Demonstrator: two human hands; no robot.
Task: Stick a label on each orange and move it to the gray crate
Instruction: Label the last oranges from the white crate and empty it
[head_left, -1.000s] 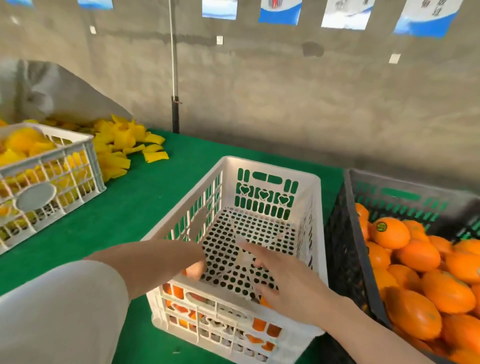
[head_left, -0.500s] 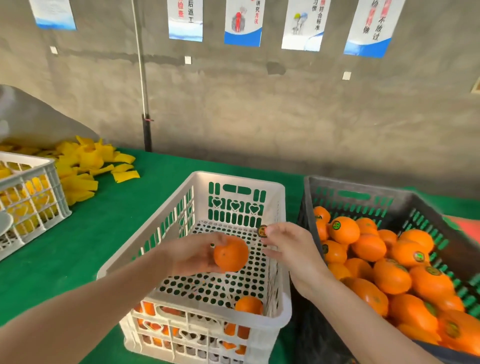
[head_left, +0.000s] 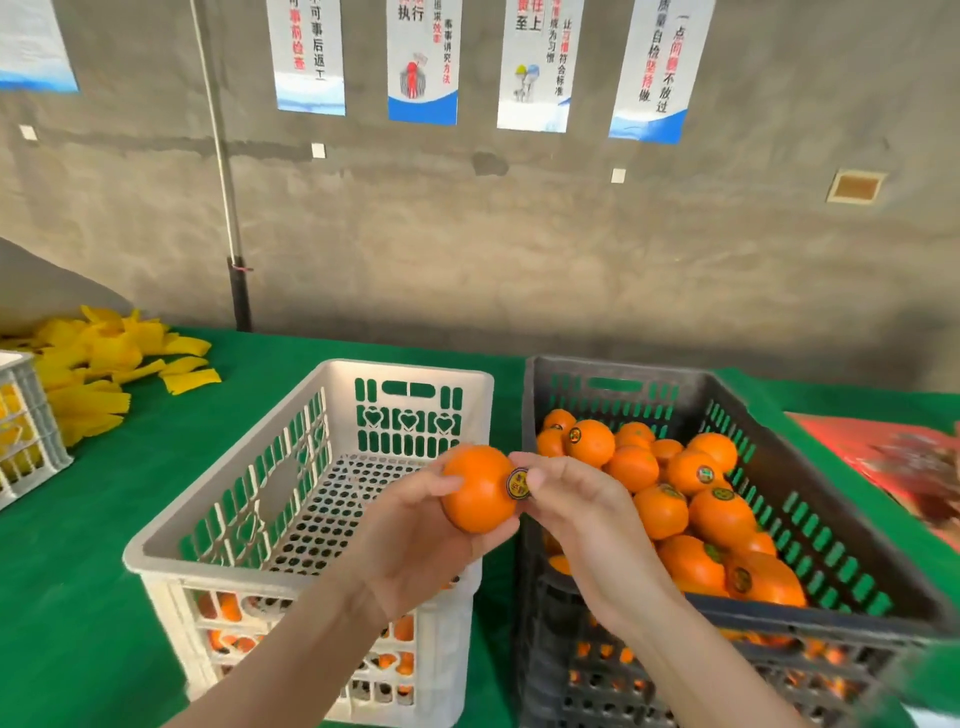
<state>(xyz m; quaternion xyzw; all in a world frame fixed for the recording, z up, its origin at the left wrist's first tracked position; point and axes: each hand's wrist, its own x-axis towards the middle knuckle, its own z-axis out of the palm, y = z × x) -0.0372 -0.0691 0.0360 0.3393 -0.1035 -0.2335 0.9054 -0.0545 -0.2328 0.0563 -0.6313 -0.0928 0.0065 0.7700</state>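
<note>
My left hand grips an orange from below, held above the gap between the two crates. My right hand pinches a round dark label against the orange's right side. The gray crate stands at the right and holds several oranges, most showing labels. The white crate stands in the middle; a few oranges show through its front slots.
A green cloth covers the table. Yellow wrappers lie in a heap at the far left beside another white crate. A red bag lies at the right edge. A concrete wall with posters stands behind.
My left hand lifted an orange out of the white crate and carried it right. My right hand brought a label to it and now presses it on the orange's side.
</note>
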